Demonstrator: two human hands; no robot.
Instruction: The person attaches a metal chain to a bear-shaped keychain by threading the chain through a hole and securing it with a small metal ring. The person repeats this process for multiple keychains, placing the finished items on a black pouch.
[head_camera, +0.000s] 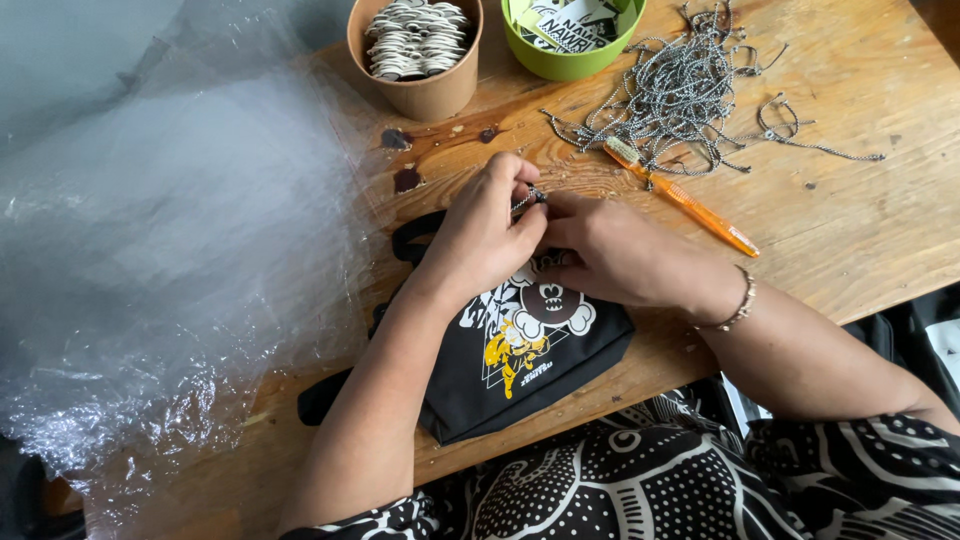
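Two containers are sitting side by side at the far edge of the desk (850, 230). The brown paper cup (415, 85) is holding a packed stack of small white tags (415, 38) with dark edges. Just to the right of that cup, the lime-green bowl (572, 55) is holding flat printed labels (570, 22) — white and green with black lettering. Left of the cup, a heap of clear plastic bags (150, 260) is spreading over the desk — crinkled, glossy and see-through.
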